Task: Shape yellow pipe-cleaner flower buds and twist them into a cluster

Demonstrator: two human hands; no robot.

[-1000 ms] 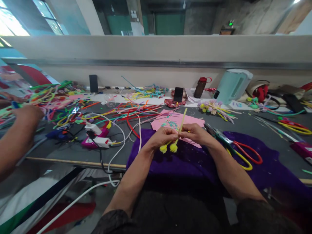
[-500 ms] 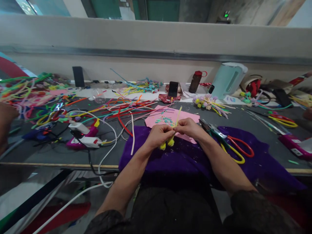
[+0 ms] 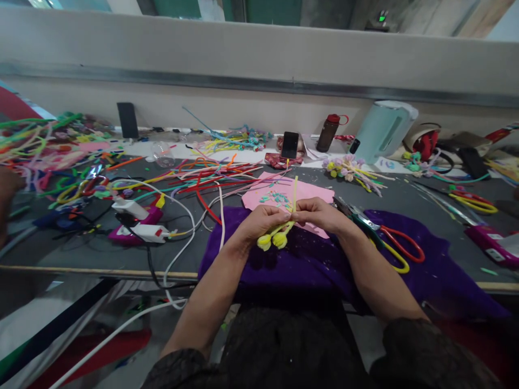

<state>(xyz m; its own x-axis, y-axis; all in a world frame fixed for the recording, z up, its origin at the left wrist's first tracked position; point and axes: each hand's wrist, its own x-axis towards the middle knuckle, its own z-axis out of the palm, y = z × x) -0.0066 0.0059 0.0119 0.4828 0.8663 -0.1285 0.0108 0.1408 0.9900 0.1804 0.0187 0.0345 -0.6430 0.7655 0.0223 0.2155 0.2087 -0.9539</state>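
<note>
Two yellow pipe-cleaner flowers hang below my fingers, their heads toward me. My left hand pinches their stems, and my right hand is closed on the same stems just beside it. A yellow stem sticks up past my fingertips, over a pink sheet strewn with small green and orange clippings. Both hands are above a purple cloth at the table's near edge. The exact spot where the fingers meet the stems is partly hidden.
Right of my hands lie scissors with red and yellow handles, beside pliers. Loose pipe cleaners and a power strip with cables are at left. Behind stand a phone, a bottle and a pale green kettle. Another person's hand is far left.
The yellow flower heads have swung left and now show more fully below my left hand. My fingers stay together on the stems; the view has shifted slightly.
</note>
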